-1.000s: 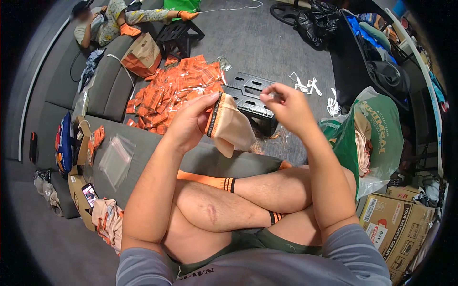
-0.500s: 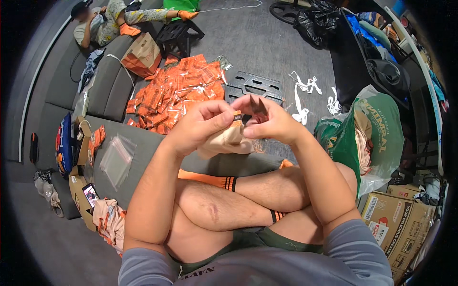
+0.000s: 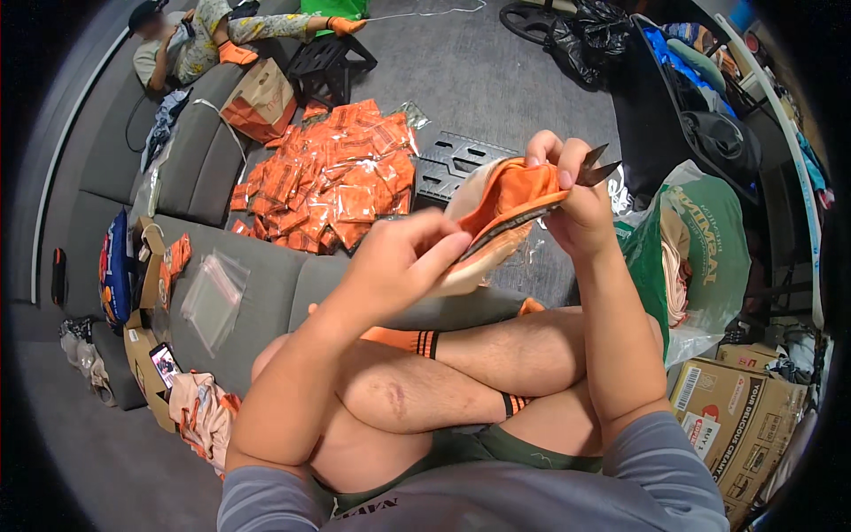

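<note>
A cream-and-orange cloth piece (image 3: 510, 208) hangs stretched between my hands above my crossed legs. Its orange inside faces up, and a dark strip runs along its open edge. My left hand (image 3: 412, 262) pinches the near left end of that edge between thumb and fingers. At the far right end, my right hand (image 3: 572, 186) grips the cloth with its fingertips. The same hand keeps a pair of dark thread snips (image 3: 598, 167) in its palm, with the two pointed blades apart and sticking out to the right. The handle of the snips is hidden by the fingers.
Orange plastic-wrapped packets (image 3: 337, 173) are heaped beyond the grey seat. Clear plastic sleeves (image 3: 215, 300) and a phone (image 3: 165, 363) lie left. A green plastic bag (image 3: 709, 239) with cream cloth and a cardboard box (image 3: 745, 434) stand right. Another person (image 3: 191, 53) sits far left.
The cloth has been lifted and spread so its orange inside shows. My right hand has moved right and up with the snips, and my left hand has shifted to the cloth's near edge.
</note>
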Motion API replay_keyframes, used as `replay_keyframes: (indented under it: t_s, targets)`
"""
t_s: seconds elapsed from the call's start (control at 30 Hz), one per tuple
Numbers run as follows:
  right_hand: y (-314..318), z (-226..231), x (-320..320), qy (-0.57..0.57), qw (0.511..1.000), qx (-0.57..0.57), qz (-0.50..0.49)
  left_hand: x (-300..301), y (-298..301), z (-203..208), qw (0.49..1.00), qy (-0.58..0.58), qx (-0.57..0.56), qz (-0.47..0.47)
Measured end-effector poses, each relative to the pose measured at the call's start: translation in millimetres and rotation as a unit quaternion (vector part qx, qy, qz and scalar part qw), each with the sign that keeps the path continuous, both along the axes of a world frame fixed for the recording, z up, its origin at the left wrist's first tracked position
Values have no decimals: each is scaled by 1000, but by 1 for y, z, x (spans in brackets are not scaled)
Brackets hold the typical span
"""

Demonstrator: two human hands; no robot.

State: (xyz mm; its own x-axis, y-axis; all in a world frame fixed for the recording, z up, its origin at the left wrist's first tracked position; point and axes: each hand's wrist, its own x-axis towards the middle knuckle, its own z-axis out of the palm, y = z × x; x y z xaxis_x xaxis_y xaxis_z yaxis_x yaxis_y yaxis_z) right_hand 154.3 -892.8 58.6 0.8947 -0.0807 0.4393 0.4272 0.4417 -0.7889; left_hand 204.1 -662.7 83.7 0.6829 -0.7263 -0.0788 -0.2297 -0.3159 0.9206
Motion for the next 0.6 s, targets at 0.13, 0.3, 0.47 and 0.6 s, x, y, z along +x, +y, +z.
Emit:
replay_keyframes:
  t_s: [0.13,0.3,0.47,0.6]
  targets:
    - [11,-7,3,2,984,137,109,2,-30,-11,961,-188,-98,178]
    - [7,-5,5,20,976,154,149,16,-16,-23,990,-63,-105,69]
    - [-14,-8,3,53,980,158,108,30,-5,-14,967,160,-181,79]
    - [-19,-8,9,102,985,80,113,31,-7,-12,931,260,-245,71]
